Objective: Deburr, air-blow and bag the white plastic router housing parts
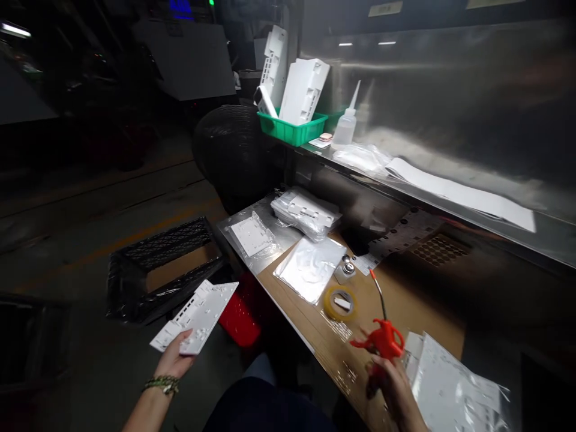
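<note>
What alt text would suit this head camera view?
A person's left hand holds a white plastic panel out over the floor, while the right hand grips a red air blow gun above a cardboard-covered bench strewn with bagged parts.

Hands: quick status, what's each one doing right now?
Left hand: closed on a white plastic plate, held out over the floor.
Right hand: closed on the handle of a red air blow gun over the cardboard-topped bench.

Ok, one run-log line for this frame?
left hand: holds white plastic plate | right hand: grips red air blow gun | tape roll: on workbench
</note>
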Demonstrator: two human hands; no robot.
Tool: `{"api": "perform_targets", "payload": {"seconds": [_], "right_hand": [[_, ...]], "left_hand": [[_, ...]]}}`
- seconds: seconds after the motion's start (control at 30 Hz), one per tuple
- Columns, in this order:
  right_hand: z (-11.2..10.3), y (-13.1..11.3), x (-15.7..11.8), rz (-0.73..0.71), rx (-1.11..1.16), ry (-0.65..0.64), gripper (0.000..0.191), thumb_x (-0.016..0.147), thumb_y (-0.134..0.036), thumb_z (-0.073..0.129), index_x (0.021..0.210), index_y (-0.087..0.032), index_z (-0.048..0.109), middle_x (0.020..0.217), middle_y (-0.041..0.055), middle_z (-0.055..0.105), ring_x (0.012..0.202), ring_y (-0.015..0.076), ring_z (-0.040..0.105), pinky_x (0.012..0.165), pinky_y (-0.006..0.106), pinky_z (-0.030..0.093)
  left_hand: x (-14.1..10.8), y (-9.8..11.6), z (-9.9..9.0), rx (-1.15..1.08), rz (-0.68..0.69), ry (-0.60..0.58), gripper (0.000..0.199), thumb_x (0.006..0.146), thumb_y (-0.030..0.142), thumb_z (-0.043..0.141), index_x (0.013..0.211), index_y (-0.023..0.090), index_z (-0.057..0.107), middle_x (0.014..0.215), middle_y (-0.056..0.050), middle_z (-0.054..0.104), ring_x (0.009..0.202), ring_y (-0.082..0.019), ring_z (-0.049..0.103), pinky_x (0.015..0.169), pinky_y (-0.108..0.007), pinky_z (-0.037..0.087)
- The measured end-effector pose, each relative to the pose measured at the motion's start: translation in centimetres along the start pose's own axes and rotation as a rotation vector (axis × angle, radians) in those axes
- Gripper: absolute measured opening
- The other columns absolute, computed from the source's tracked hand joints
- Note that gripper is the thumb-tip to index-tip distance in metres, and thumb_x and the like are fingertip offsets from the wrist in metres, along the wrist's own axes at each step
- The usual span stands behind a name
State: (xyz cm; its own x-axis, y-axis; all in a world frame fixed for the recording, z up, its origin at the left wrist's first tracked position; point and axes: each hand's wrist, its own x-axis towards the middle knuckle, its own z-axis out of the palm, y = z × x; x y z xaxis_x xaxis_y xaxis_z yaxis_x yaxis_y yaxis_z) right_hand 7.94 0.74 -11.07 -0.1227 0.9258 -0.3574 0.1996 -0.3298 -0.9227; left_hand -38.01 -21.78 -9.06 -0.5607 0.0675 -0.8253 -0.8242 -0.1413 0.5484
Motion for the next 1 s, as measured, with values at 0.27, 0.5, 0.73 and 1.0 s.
{"api": "perform_targets", "payload": {"seconds": [0.27,0.5,0.73,1.0], "right_hand": [[12.4,-6.0,-6.9,-0.076,-0.679,-0.873,0.054,0.084,-0.075,0.055,0.096,-0.023,0.065,0.085,0.0052,0.073,0.08,0.0253,0.066,0.074,0.033,0.044],[12.3,-6.4,-7.5,-0.042,-0.814,-0.84,0.057,0.085,-0.077,0.053,0.099,-0.023,0.067,0.096,0.0083,0.076,0.089,0.0292,0.068,0.073,0.032,0.042],[10.6,-7.6,-6.9,0.011,-0.717,-0.846,0.057,0.086,-0.074,0.055,0.1,-0.02,0.068,0.094,0.0062,0.075,0.084,0.0244,0.065,0.07,0.03,0.04],[10.1,-7.5,-7.0,0.049,-0.785,-0.804,0.062,0.08,-0.079,0.057,0.101,-0.021,0.07,0.095,0.0066,0.075,0.083,0.0243,0.064,0.065,0.029,0.036]], "left_hand": [[3.5,-4.7,-0.4,0.062,-0.011,0.042,0.034,0.096,0.034,0.064,0.126,0.017,0.061,0.122,-0.01,0.065,0.099,-0.022,0.067,0.081,-0.041,0.06],[4.7,-5.1,-3.1,0.472,0.318,-0.043,0.038,0.095,0.035,0.065,0.128,0.017,0.06,0.131,-0.011,0.062,0.112,-0.026,0.064,0.092,-0.049,0.056],[4.4,0.7,-5.2,0.999,0.746,-0.561,0.033,0.067,0.011,0.065,0.086,0.031,0.082,0.113,0.0,0.079,0.143,-0.03,0.046,0.127,-0.046,0.017],[5.6,0.2,-4.4,1.216,0.693,-0.204,0.024,0.064,0.027,0.065,0.082,0.022,0.08,0.095,-0.016,0.08,0.113,-0.049,0.066,0.102,-0.066,0.045]]}}
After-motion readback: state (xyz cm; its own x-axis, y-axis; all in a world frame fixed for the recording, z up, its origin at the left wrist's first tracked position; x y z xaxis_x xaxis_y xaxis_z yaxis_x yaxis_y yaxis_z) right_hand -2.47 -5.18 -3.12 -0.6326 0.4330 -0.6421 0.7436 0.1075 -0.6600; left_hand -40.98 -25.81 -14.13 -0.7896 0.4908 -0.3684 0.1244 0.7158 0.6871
